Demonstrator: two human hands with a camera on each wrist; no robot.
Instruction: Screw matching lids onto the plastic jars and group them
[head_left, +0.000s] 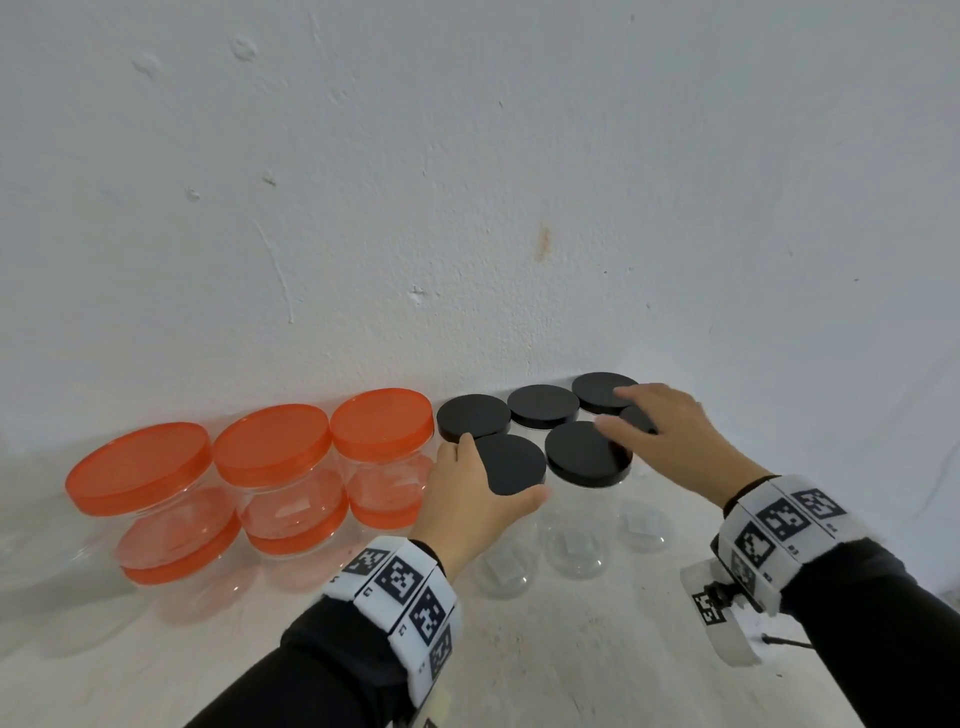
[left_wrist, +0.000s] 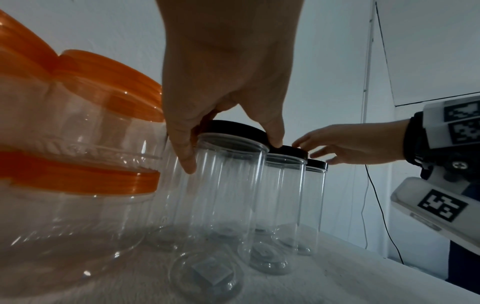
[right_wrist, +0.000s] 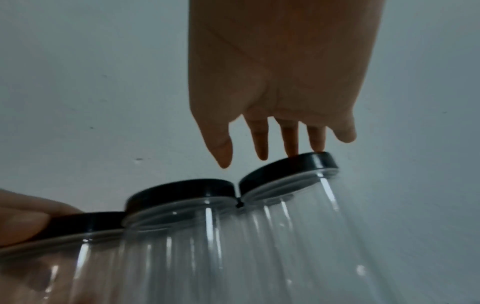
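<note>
Several tall clear jars with black lids stand grouped by the wall. My left hand grips the front-left black lid from above, thumb on its near edge and fingers down the far side of the jar. My right hand hovers flat over the right side of the group, its straight fingers touching the top of a black lid. One lid is mostly hidden under that hand. Left of the group stand wide jars with orange lids, stacked two high.
A white wall runs right behind the jars. The pale surface stretches toward me in front of the jars. The orange stack is close to my left hand. A thin black cable hangs at the right.
</note>
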